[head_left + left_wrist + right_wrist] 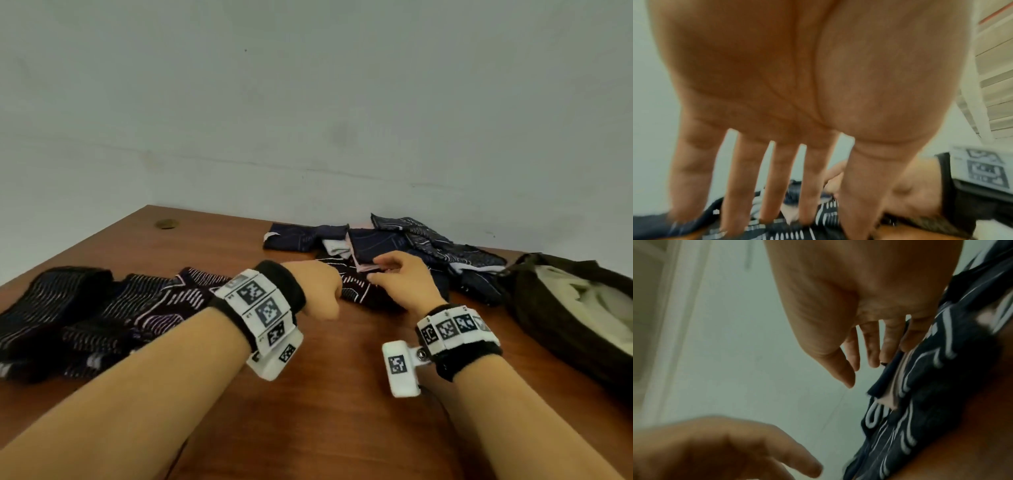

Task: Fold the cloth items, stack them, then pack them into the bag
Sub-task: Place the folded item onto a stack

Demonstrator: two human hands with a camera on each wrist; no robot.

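A dark cloth (356,293) with white line print lies on the brown table (325,394), between my two hands. My left hand (325,291) stands on it with straight, spread fingers (774,203) whose tips press the fabric. My right hand (383,272) is at the cloth's pink-backed far edge; its straight fingers (888,350) touch that edge while the thumb stays apart. Neither hand grips anything. Folded dark patterned cloths (85,308) lie in a row at the left. A loose heap of navy cloths (411,240) sits behind my hands.
A dark olive bag (548,308) with a pale lining lies open at the right edge of the table. A grey wall rises close behind the table. A round grommet hole (166,224) marks the far left corner. Bare wood stretches in front of my wrists.
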